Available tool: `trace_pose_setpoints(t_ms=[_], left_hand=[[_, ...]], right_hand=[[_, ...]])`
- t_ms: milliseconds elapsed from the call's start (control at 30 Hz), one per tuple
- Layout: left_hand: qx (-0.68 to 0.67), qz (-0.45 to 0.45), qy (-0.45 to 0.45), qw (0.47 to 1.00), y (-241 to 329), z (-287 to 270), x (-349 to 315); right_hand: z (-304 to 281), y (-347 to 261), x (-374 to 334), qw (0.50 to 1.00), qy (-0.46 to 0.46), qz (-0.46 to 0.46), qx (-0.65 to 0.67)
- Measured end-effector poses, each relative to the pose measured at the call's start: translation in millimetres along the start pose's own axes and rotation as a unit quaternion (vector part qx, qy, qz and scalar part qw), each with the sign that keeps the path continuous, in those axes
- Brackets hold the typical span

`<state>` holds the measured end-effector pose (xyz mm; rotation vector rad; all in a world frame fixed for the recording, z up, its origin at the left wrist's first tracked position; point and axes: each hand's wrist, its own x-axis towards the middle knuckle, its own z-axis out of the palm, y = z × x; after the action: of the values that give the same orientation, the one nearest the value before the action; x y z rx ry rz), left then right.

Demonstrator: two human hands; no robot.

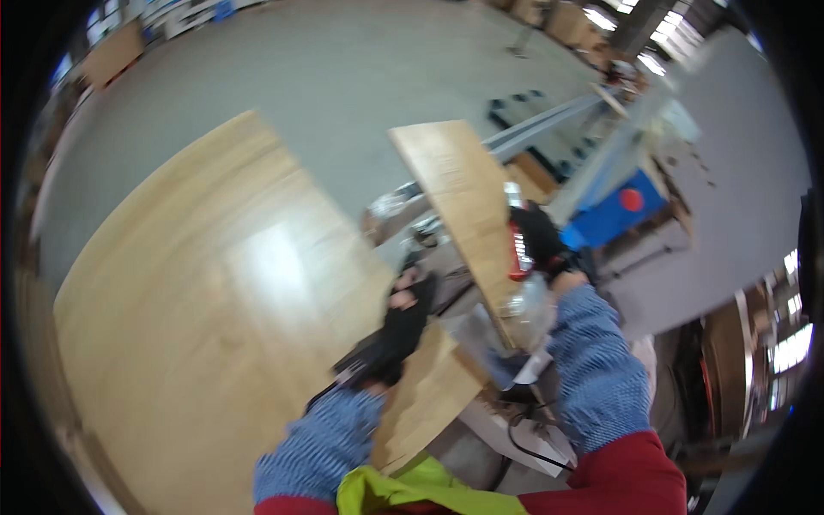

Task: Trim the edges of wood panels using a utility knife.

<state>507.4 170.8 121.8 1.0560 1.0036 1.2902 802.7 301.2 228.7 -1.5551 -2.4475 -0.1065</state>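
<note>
My right hand (541, 239), in a black glove, is closed around a slim red-and-silver hand tool (519, 256). Motion blur hides its exact kind. The tool lies over the right edge of a narrow wooden board (459, 189), which slants from far left to near right. My left hand (410, 300), in a black glove with bare fingertips, is by the right edge of a large pale wooden panel (197, 283). Its fingers are curled; what they hold, if anything, is blurred. Clear plastic wrap (528, 309) sits below my right hand.
A blue box with a red dot (618, 210) stands right of my right hand, before a large grey surface (721, 172). Another wooden piece (421, 395) lies near my left forearm. A black cable (524, 446) loops nearby. Farther off are metal rails (549, 120) and grey floor (343, 77).
</note>
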Motion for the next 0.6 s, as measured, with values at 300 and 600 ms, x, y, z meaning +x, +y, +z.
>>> trace_pose_setpoints(t_ms=[300, 600], left_hand=[[0.036, 0.010, 0.247, 0.968, 69, -103, -110], [0.721, -0.076, 0.294, 0.622, 77, -198, -249]], right_hand=[[-4, -281, -55, 0.883, -0.046, 0.187, 0.428], [41, -434, -128, 0.917, -0.093, 0.169, 0.348]])
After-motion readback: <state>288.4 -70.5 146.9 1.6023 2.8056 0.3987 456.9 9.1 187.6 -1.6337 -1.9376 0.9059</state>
